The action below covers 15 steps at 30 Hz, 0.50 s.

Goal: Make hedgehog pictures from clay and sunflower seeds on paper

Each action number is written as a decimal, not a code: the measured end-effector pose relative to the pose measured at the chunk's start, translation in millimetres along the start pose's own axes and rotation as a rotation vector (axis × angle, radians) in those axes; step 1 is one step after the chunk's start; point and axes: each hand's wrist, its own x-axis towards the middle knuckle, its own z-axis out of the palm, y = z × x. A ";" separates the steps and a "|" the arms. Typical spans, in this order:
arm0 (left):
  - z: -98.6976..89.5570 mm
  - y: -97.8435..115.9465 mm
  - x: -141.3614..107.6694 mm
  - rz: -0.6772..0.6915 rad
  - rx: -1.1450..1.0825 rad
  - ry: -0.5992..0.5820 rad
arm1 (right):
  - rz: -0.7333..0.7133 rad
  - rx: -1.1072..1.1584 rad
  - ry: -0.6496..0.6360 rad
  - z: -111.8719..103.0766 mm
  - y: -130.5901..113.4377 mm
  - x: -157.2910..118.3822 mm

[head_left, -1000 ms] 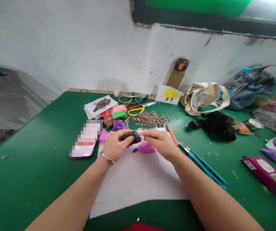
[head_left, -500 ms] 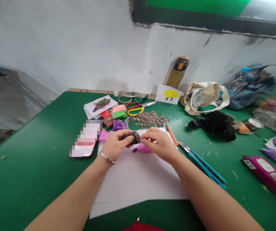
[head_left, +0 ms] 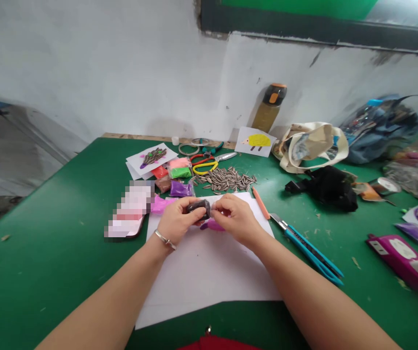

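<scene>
My left hand, with a silver bracelet at the wrist, is closed around a small clear packet of black clay. At the packet's right end, the fingers of my right hand pinch its clear plastic edge. Beneath my hands a pink clay shape with a purple tip lies on white paper, partly hidden by my right hand. Packets of purple clay, green clay and pink clay lie behind and left of my hands. A pile of striped seeds is just beyond the paper.
A phone lies left of the paper. To the right are an orange stick, a blue cutter, a black bag and a magenta device. Yellow-handled scissors, a bottle and a cream bag stand or lie behind.
My right fingers have shifted slightly on the plastic end, and the packet is tilted a little differently in my left hand. The view has moved very slightly.
</scene>
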 end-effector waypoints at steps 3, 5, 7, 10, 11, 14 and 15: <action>0.5 -0.6 0.2 -0.007 -0.012 0.009 | 0.015 0.019 0.013 0.0 -0.2 0.6; 0.0 -1.9 0.5 -0.015 -0.037 0.031 | 0.030 0.052 0.018 -0.5 -0.9 0.5; -0.3 -2.6 0.5 -0.018 -0.049 0.044 | 0.033 0.067 0.025 -0.9 -1.5 0.1; 0.4 -1.1 -0.4 -0.008 -0.022 0.041 | 0.016 0.034 0.028 -1.1 -2.0 -0.6; 1.0 0.0 -0.8 -0.003 -0.011 0.040 | 0.011 0.023 0.022 -1.1 -2.0 -0.7; 2.9 3.7 -1.6 0.007 0.007 0.029 | 0.017 0.014 0.016 -1.3 -2.0 -0.4; 3.4 4.6 -1.7 0.007 0.006 0.023 | 0.021 0.017 0.022 -1.2 -2.0 -0.2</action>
